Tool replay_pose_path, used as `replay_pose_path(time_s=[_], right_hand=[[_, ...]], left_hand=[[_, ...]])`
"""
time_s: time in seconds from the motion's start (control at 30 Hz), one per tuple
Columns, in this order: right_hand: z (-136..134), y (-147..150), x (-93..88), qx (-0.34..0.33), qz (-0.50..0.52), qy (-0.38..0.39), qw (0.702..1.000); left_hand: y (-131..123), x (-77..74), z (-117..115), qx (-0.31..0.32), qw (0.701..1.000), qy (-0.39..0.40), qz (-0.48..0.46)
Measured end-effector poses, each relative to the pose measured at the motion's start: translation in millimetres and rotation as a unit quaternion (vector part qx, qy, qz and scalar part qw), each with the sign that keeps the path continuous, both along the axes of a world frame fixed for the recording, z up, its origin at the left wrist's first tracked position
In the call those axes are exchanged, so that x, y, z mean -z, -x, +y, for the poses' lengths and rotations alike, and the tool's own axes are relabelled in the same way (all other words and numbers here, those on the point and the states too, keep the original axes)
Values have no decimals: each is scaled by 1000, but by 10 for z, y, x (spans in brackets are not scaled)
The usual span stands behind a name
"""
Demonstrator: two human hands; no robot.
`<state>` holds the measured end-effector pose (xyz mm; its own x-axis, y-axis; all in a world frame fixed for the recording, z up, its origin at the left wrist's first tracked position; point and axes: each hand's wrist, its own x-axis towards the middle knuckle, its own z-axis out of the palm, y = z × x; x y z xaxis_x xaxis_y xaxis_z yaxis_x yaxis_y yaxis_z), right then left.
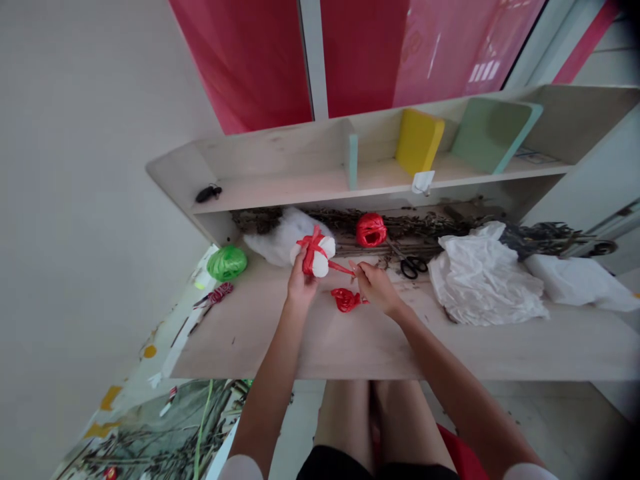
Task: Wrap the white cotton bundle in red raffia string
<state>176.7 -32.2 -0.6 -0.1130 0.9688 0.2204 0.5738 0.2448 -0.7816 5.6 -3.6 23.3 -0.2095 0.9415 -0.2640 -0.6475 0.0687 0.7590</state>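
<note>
My left hand grips a white bundle wrapped crosswise in red plastic string, held just above the pale wooden desk. My right hand pinches the free end of that red string and holds it taut to the right of the bundle. A loose tangle of red string lies on the desk between my hands. A red string ball sits behind them, and black scissors lie just right of my right hand.
A green string ball rests at the desk's left end. Crumpled white plastic covers the right side, with dry twigs along the back. A shelf above holds a yellow block and a green divider. My knees show below the desk edge.
</note>
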Motion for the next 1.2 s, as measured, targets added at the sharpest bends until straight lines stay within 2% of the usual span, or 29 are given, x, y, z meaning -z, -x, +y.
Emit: replay_pose_path(time_s=[0.17, 0.27, 0.53, 0.63, 0.7, 0.77, 0.83, 0.9, 0.97, 1.03, 1.13, 1.2], right_hand=[[-23, 19, -28, -43, 152, 54, 986], [-29, 13, -58, -50, 206, 86, 973], [-19, 22, -31, -29, 203, 100, 974], [-18, 27, -8, -34, 195, 105, 975], [-8, 20, 1, -32, 185, 109, 976], [10, 5, -4, -18, 174, 117, 978], [24, -9, -30, -1, 182, 130, 975], [21, -12, -76, 5, 214, 143, 966], [0, 2, -126, -13, 256, 154, 954], [-33, 25, -164, -47, 288, 162, 943], [-69, 48, -177, -83, 309, 153, 935], [-70, 43, -165, -95, 304, 134, 938]], left_hand=[[-75, 64, -53, -6, 993, -54, 100], [-135, 118, -85, -8, 964, -131, 232], [-154, 187, -163, 30, 873, -241, 423], [-174, 191, -194, 77, 843, -292, 444], [-201, 188, -207, 136, 829, -331, 429], [-229, 173, -209, 204, 840, -337, 373], [-246, 146, -199, 234, 881, -306, 273], [-246, 109, -184, 193, 929, -257, 182], [-234, 78, -175, 125, 960, -206, 142], [-221, 65, -178, 110, 973, -157, 126], [-209, 79, -193, 187, 974, -96, 85], [-203, 92, -196, 214, 972, -70, 68]])
